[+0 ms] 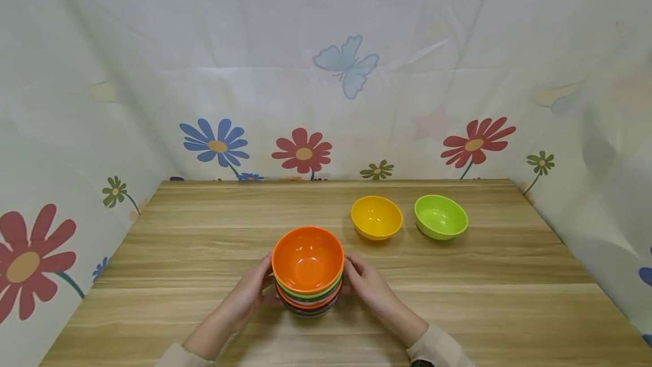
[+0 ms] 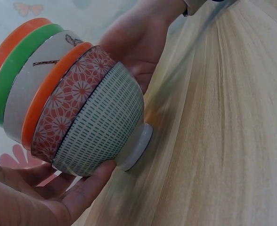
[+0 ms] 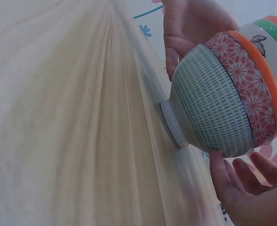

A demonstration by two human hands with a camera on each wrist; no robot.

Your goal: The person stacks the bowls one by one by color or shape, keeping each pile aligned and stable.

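While both hands cup the stack (image 1: 308, 276) from opposite sides, the head view shows only its top bowl — orange inside — and thin coloured rims below it; the lower bowls are hidden there by the top one. The wrist views reveal the rest: a green-dashed white bowl (image 2: 103, 127) at the bottom on a white foot, a red floral bowl (image 2: 70, 103) above it, then an orange rim, a white bowl with a partly covered dark motif, a green rim and an orange rim. That motif cannot be identified; no writing or brand mark can be read on any bowl.

The left hand (image 1: 251, 293) lies at the stack's 9 o'clock, fingers curved against the lower bowls. The right hand (image 1: 368, 285) lies at 3 o'clock, likewise curved against the wall. Each hand holds the stack; fingertips on the far side are hidden. The foot rests on the table (image 1: 204, 231), at about 6 o'clock of the tabletop, near the front edge.

A yellow bowl (image 1: 377, 217) and a green bowl (image 1: 441, 217) stand apart at 1 to 2 o'clock from the stack, just beside each other. Both forearms are cut off at the frame's lower edge — only sleeve cuffs show.
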